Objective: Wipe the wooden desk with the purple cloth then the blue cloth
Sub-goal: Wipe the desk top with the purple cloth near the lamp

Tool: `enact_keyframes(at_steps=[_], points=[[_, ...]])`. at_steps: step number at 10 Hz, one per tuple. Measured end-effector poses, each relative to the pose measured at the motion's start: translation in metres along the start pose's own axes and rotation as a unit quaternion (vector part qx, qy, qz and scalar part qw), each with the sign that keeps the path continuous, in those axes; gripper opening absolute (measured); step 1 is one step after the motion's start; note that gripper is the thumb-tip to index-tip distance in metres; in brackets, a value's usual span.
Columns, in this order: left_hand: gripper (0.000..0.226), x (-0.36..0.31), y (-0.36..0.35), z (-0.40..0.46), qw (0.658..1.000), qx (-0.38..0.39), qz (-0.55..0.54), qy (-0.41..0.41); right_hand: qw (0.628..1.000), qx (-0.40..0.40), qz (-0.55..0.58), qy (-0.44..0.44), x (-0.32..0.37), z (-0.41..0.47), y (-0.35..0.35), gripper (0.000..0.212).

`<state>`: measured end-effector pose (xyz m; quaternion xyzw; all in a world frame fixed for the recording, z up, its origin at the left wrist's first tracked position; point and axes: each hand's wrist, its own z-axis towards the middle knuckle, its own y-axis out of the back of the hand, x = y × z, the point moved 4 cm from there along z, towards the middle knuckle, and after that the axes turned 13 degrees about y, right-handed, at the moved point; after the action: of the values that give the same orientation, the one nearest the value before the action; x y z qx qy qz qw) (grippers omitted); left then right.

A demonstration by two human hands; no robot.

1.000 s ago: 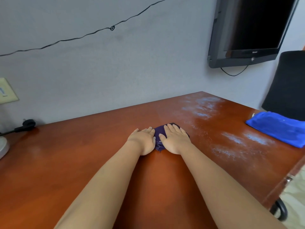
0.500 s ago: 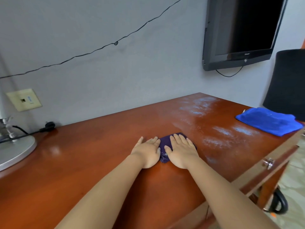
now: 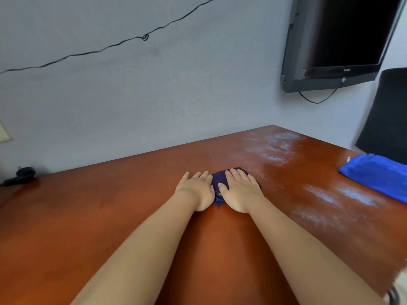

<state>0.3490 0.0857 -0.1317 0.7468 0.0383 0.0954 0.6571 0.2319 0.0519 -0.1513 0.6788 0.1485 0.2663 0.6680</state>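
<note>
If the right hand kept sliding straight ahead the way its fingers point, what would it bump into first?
Probably nothing on the wooden desk: the right hand, flat on the purple cloth, points towards the grey wall. Bare wood lies ahead, with the whitish dusty smears just to its right, so the wall comes first.

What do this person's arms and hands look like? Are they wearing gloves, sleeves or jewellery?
Both arms are bare along all that shows; no sleeve edge is in view. The left hand and right hand wear no gloves, and no ring, watch or bracelet can be seen on fingers or wrists. The fingernails look short and unpainted, though they are too small to be sure. No markings show.
</note>
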Motion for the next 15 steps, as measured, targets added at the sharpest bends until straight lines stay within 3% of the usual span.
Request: enact_keyframes(at_steps=[3,8,10,15], points=[[0.053,0.007,0.006,0.060,1.000,-0.006,-0.010,0.008,1.000,-0.012,-0.001,0.003,-0.020,0.061,0.001,0.062],[0.053,-0.008,-0.003,-0.054,1.000,0.025,0.001,-0.004,1.000,0.008,0.015,-0.005,0.014,-0.058,0.000,0.062],[0.053,-0.012,-0.001,-0.065,0.999,0.025,0.033,-0.001,1.000,0.011,0.015,-0.003,0.017,-0.066,0.000,0.062],[0.053,0.002,0.005,0.039,1.000,0.007,0.018,0.002,1.000,-0.005,0.005,0.004,-0.012,0.036,0.001,0.062]])
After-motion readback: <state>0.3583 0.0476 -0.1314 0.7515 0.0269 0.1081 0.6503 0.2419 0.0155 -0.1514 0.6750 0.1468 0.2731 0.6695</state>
